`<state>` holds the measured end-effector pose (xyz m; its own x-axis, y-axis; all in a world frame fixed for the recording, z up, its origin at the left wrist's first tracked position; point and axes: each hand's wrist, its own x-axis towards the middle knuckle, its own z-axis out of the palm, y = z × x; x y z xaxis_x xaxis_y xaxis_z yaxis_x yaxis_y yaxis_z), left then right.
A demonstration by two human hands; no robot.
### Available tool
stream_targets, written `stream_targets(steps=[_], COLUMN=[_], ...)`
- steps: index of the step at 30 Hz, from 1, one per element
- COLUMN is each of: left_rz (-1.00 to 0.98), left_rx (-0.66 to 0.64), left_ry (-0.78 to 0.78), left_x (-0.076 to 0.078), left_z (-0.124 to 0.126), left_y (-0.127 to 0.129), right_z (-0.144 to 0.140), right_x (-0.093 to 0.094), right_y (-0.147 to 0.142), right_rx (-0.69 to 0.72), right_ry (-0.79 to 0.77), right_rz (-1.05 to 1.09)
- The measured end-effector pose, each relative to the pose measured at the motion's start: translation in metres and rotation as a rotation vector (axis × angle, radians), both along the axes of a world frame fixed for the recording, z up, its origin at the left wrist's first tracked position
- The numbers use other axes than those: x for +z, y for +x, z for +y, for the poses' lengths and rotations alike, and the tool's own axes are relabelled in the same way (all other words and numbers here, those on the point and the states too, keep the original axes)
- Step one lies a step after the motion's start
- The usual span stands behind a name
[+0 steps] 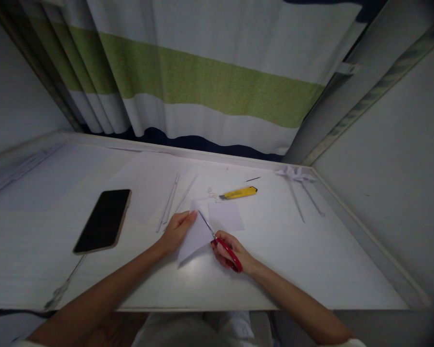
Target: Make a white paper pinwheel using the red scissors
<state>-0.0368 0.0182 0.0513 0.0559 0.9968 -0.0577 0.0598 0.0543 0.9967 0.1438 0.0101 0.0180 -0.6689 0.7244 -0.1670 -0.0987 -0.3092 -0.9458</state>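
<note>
My left hand (177, 231) pinches the upper left edge of a sheet of white paper (195, 241), held tilted over the white table. A pair of red-handled scissors (233, 255) is gripped in my right hand (229, 253), fingers in the handle loops. The blades lie along the paper and point up toward my left thumb; whether they are parted cannot be made out. Just behind, a square of white paper (226, 216) lies flat. A yellow utility knife (239, 193) rests beyond that square.
Left stands a dark-screened phone (103, 221) with a cable (75, 267) below it. Thin white sticks (170, 200) lie behind my left hand. Paper pinwheels on sticks (296, 174) lie at the back right. A thin black piece (253, 179) and a striped curtain (202, 82) are behind.
</note>
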Motion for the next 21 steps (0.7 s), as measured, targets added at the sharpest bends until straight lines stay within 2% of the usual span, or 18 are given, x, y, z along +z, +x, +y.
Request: stream_targets(steps=[21], left_rz=[-0.014], left_rx=[0.007], left_ry=[-0.001], left_x=[-0.0077], left_z=[-0.001], left_y=[0.0008], right_z=[-0.0025], right_x=[-0.0059], right_y=[-0.0009], right_rx=[0.017], right_ry=[0.006], right_rz=[0.025])
